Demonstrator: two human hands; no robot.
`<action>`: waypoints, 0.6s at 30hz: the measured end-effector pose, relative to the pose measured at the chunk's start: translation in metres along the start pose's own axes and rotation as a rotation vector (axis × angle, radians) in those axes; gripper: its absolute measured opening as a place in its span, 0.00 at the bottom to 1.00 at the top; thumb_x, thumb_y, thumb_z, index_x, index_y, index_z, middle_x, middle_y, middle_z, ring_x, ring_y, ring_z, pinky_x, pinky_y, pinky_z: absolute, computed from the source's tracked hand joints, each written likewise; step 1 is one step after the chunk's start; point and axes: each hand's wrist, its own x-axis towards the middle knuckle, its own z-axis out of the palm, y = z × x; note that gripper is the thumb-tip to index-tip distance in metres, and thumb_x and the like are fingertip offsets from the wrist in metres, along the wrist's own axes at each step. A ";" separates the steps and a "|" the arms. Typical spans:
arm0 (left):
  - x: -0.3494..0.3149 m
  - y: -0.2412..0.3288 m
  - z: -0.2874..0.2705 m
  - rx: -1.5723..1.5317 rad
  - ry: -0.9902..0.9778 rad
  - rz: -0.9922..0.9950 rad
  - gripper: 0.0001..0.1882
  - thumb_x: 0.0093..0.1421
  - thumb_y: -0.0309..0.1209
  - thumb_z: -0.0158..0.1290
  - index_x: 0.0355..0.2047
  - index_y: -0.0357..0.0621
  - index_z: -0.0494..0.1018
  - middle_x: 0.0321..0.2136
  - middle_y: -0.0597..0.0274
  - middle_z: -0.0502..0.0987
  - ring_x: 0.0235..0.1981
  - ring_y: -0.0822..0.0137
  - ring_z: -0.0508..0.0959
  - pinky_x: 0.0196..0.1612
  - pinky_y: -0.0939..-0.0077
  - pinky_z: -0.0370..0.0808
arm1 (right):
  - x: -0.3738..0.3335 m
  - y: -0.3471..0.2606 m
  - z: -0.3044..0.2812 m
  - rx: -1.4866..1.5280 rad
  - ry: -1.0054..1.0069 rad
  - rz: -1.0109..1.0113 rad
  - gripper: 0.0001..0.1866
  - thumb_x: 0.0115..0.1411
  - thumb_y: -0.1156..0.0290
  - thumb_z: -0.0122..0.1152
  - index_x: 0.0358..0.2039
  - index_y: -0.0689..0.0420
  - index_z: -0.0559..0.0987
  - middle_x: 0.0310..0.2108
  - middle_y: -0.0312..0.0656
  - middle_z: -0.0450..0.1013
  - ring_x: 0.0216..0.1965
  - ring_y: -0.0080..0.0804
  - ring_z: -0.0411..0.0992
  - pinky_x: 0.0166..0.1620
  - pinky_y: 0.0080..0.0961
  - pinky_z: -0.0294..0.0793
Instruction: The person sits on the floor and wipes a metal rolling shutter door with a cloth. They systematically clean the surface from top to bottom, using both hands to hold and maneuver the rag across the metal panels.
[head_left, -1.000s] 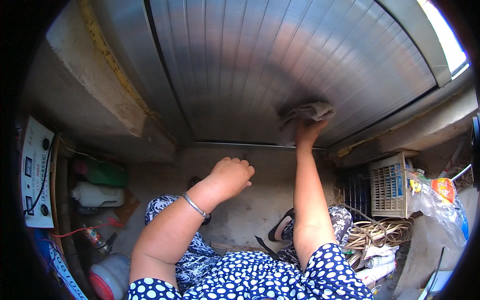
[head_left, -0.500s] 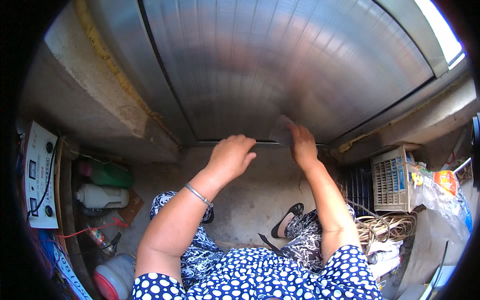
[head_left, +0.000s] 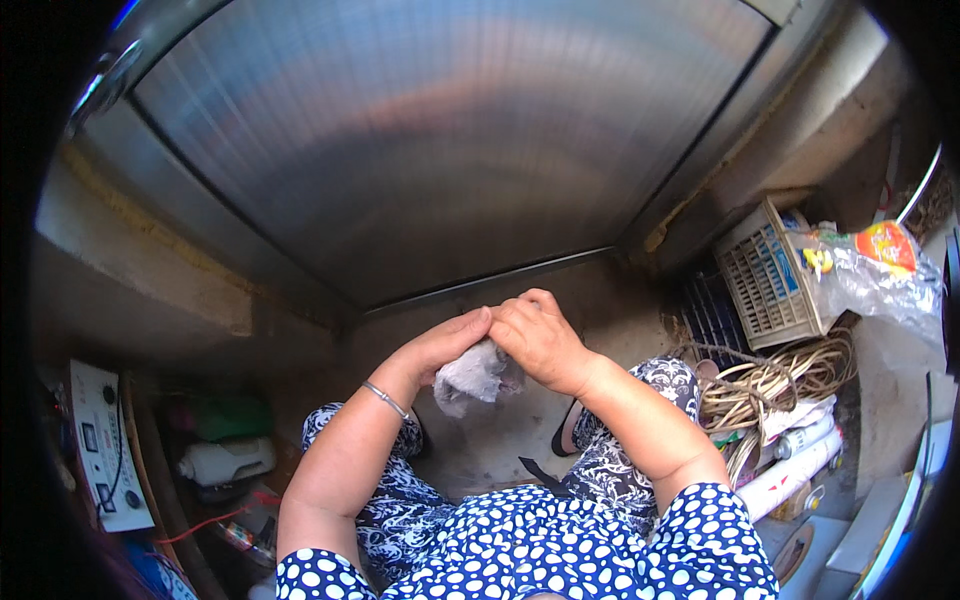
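Grey cloth (head_left: 470, 382), crumpled and hanging in loose folds, is gathered between a person's two bare hands above a concrete floor (head_left: 480, 455), just in front of the knees. The left hand (head_left: 445, 343), a silver bracelet (head_left: 385, 399) at its wrist, is closed around the upper part of the bundle, thumb on top. The right hand (head_left: 545, 340) bends over it from the other side and presses against the left; the grip there looks clenched on the fabric, though its fingertips are hidden.

A second ago the right hand alone held the cloth flat to the ribbed metal panel (head_left: 450, 150), while the left hung free. Now the cloth is off the metal and both hands meet on it, well apart from the panel's lower edge. The change suggests that rubbing has paused and that the cloth itself is being handled, perhaps refolded or turned, though which of these cannot be told.

Around the worker, in a polka-dot top (head_left: 520, 540), clutter lines both sides: at right, a pale plastic crate (head_left: 770, 275), a clear plastic bag (head_left: 870, 270) and a coil of cable (head_left: 780, 385); at left, a white control box (head_left: 110, 445) near a white jug (head_left: 228, 461).
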 end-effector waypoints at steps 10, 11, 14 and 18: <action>0.024 -0.007 -0.009 -0.114 -0.299 -0.031 0.38 0.54 0.50 0.60 0.58 0.41 0.63 0.51 0.55 0.72 0.51 0.63 0.73 0.53 0.67 0.71 | -0.015 0.023 0.007 0.033 0.100 -0.034 0.12 0.52 0.71 0.55 0.39 0.52 0.72 0.38 0.35 0.70 0.43 0.31 0.70 0.55 0.44 0.63; 0.025 -0.004 -0.008 -0.086 -0.310 -0.050 0.37 0.54 0.49 0.61 0.57 0.40 0.64 0.50 0.55 0.73 0.50 0.64 0.74 0.53 0.67 0.72 | -0.016 0.025 0.008 0.047 0.105 -0.023 0.12 0.52 0.71 0.55 0.39 0.52 0.72 0.38 0.35 0.70 0.43 0.31 0.70 0.55 0.44 0.63; 0.034 -0.008 -0.004 0.033 -0.152 -0.125 0.36 0.50 0.43 0.64 0.54 0.37 0.67 0.47 0.54 0.75 0.47 0.64 0.76 0.52 0.67 0.72 | -0.023 0.032 0.006 0.059 0.103 0.021 0.11 0.51 0.71 0.55 0.38 0.52 0.72 0.36 0.35 0.70 0.43 0.32 0.70 0.57 0.43 0.61; 0.033 0.014 0.017 0.107 0.049 0.034 0.34 0.49 0.37 0.64 0.55 0.36 0.67 0.48 0.56 0.74 0.49 0.64 0.74 0.54 0.68 0.69 | -0.028 0.044 -0.016 0.053 0.155 0.194 0.25 0.45 0.68 0.65 0.45 0.54 0.71 0.44 0.40 0.69 0.49 0.38 0.67 0.57 0.41 0.59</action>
